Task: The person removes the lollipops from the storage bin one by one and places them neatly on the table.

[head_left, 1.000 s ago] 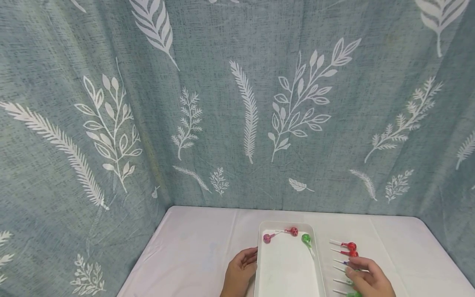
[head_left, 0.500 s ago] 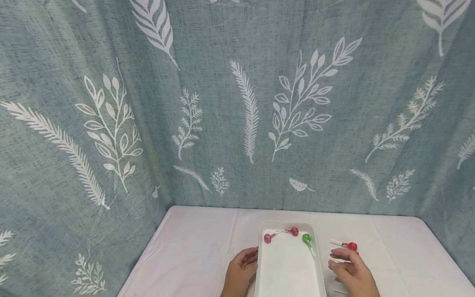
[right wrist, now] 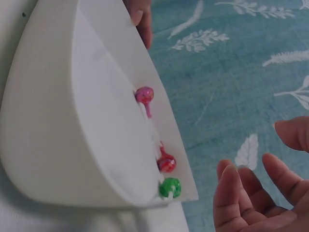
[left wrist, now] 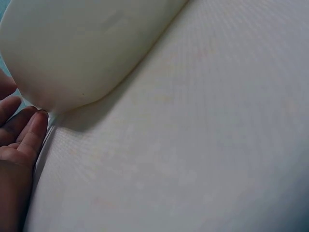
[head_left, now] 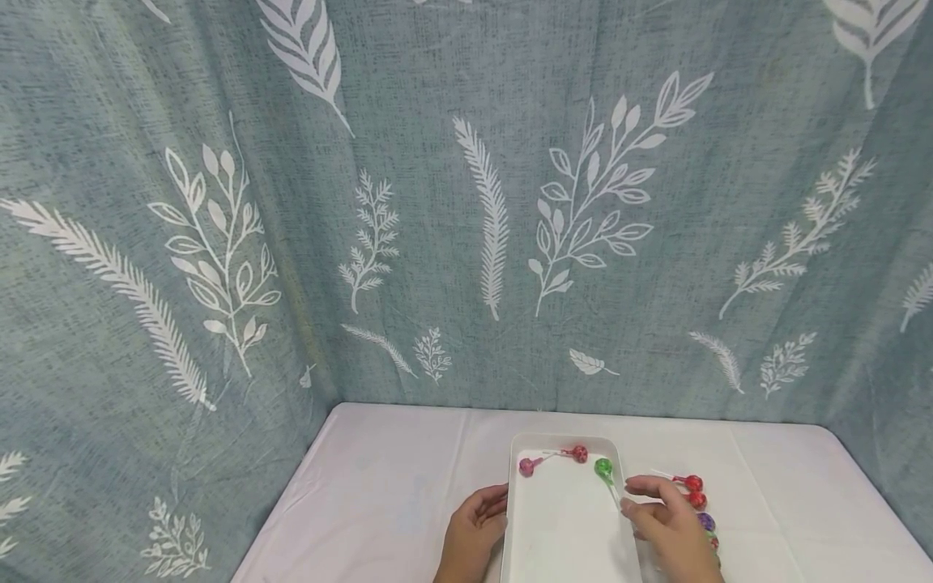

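My left hand (head_left: 474, 530) rests against the left side of a white tray (head_left: 628, 551); in the left wrist view its fingertips (left wrist: 41, 116) touch the tray's outer wall. Three lollipops lie at the tray's far end: a pink one (head_left: 527, 467), a red one (head_left: 579, 454) and a green one (head_left: 603, 468). By the right rim is my right hand (head_left: 666, 522), its thumb and fingers spread apart. In the right wrist view nothing shows between those fingers. Beyond that hand lie red lollipops (head_left: 697, 500) and a purple lollipop (head_left: 705, 521), partly covered.
A white cloth (head_left: 394, 470) covers the table. Behind and at the sides hangs a blue-green curtain (head_left: 423, 243) with white leaf prints. More lollipops in the row at the right are hidden by the right hand and forearm.
My right hand has moved left, from over the row of lollipops to the tray's right rim. The left hand, the tray and the lollipops in it have stayed put.
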`<state>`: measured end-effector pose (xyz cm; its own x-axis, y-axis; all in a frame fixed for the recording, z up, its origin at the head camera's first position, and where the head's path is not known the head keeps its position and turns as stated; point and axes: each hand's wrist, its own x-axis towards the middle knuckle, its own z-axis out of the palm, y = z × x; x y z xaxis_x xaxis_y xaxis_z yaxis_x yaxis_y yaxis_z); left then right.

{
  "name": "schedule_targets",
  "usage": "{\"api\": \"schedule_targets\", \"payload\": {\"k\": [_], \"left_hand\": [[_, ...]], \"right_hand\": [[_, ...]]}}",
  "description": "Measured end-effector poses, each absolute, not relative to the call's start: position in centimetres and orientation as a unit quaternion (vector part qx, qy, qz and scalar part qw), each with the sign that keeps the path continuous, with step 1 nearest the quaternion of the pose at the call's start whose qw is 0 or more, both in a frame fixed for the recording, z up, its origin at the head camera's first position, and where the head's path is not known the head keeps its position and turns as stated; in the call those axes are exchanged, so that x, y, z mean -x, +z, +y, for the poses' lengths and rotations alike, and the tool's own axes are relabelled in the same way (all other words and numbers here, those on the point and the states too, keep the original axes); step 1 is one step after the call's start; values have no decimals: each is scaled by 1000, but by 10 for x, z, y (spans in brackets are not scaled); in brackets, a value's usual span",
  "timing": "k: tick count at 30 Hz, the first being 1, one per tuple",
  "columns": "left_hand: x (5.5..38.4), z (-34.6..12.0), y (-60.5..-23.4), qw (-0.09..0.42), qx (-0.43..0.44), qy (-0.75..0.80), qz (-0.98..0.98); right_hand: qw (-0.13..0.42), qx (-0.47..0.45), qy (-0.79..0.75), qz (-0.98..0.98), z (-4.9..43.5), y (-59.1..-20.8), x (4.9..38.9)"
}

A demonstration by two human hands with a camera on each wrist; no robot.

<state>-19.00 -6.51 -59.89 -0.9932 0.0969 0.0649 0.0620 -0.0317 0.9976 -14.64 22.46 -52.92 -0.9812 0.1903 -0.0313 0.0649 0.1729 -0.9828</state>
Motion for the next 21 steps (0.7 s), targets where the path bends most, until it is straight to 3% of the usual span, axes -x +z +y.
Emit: {"api": "schedule_targets", "payload": {"k": [9,21], "left_hand": [[189,-65,-597,22,-48,716,696],[191,-66,-604,24,-50,726,686]], "right_hand": [[8,110,631,-768,210,-528,159],[23,87,627,-774,196,-521,171]]}}
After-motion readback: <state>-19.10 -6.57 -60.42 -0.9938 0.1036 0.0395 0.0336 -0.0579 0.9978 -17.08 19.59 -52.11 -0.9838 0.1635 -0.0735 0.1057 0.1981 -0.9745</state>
